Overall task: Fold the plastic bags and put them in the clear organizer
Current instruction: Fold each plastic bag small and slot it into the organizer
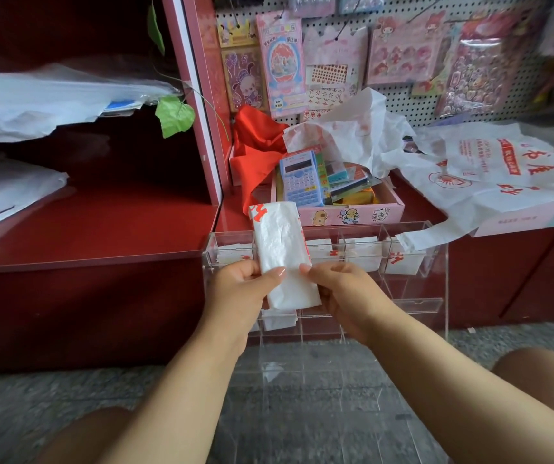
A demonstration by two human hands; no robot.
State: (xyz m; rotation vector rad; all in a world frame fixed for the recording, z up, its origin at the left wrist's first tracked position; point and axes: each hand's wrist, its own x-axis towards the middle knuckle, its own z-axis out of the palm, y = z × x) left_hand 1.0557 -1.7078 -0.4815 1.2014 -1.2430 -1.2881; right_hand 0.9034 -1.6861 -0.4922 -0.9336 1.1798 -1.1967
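folded bag (282, 252): white plastic w/ red print, long narrow strip, upright & slightly tilted, held above the clear organizer (436, 272). organizer: see-thru acrylic w/ rows of compartments, standing on the floor against the red desk; top row has small folded white bags (364, 252) inside. unfolded bags (489, 175) w/ red print sprawl on desk at right.

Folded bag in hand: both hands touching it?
Touching. Head view: left hand thumb lies on the folded bag, right hand pinches its right edge near the lower end.
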